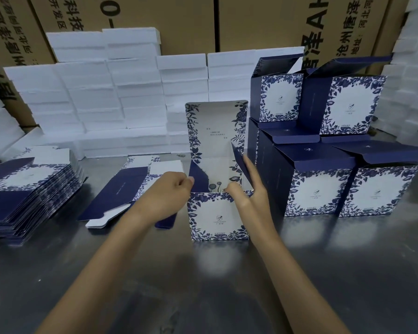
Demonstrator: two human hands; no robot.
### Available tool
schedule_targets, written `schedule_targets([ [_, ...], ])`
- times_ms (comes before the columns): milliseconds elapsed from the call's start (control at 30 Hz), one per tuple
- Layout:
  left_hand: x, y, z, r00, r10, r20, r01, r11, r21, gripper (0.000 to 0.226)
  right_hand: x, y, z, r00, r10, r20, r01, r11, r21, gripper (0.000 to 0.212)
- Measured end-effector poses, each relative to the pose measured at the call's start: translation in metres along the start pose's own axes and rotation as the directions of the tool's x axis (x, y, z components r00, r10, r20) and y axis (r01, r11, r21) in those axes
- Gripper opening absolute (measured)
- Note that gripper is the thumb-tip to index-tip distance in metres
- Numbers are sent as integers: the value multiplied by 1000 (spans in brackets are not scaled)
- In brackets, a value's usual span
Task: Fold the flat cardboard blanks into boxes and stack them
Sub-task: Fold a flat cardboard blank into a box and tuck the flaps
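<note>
A blue-and-white floral box [219, 216] stands upright on the steel table in front of me, its tall lid panel [216, 131] raised. My left hand [169, 196] is curled at the box's upper left corner, by the navy left side flap [197, 177]. My right hand [247, 189] has straight fingers against the navy right side flap [238, 155], thumb at the front rim. A pile of flat blanks [27, 196] lies at the left. One loose blank [123, 189] lies behind my left hand. Folded boxes [323, 165] are stacked two high at the right.
White foam blocks [106, 97] are piled along the back and at the right edge [408, 92]. Large brown cartons [191, 22] form a wall behind them. The steel table [203, 273] stretches toward me under my forearms.
</note>
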State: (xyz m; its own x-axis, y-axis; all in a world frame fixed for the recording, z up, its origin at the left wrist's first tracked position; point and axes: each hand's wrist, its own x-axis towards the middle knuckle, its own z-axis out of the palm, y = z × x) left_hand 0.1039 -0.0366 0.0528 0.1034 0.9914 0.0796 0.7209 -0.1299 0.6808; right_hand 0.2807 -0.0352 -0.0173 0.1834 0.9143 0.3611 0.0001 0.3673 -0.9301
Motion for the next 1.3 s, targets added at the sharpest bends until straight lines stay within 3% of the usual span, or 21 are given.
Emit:
schedule_targets([
  [167, 20, 5, -20, 974, -118, 191, 129, 991, -45, 50, 0, -1, -1, 1000, 7, 11, -7, 1000, 18, 74],
  [333, 27, 2, -7, 980, -92, 174, 101, 994, -38, 41, 0, -3, -2, 1000, 20, 16, -21, 999, 30, 76],
  [467, 45, 12, -25, 905, -226, 361, 253, 967, -29, 56, 2, -3, -5, 1000, 19, 13, -20, 1000, 25, 71],
  [633, 56, 13, -12, 965, -144, 221, 130, 989, 76, 44, 1, -6, -6, 999, 27, 25, -28, 999, 33, 77],
  [767, 67, 17, -23, 913, -226, 340, 195, 973, 123, 50, 1, -5, -7, 1000, 11, 24, -12, 999, 42, 71],
  [833, 72, 17, -24, 931, -229, 284, 207, 973, 107, 48, 1, -5, -7, 1000, 1, 25, -3, 999, 52, 68],
  [1000, 74, 7, 4, 979, -203, 11, 200, 954, -223, 38, 2, -3, -9, 999, 39, 31, -39, 999, 4, 68],
  [1133, 61, -4, 20, 966, -94, -240, 12, 947, -321, 31, 6, 0, -9, 997, 77, 21, -77, 997, -21, 67],
  [1200, 50, -10, 29, 943, -82, -322, -104, 846, -523, 26, 5, -1, -7, 995, 95, 41, -93, 995, -45, 67],
  [1300, 41, -17, 46, 968, -70, -241, -163, 557, -814, 6, 8, -9, -9, 976, 166, 141, -172, 985, 31, 76],
])
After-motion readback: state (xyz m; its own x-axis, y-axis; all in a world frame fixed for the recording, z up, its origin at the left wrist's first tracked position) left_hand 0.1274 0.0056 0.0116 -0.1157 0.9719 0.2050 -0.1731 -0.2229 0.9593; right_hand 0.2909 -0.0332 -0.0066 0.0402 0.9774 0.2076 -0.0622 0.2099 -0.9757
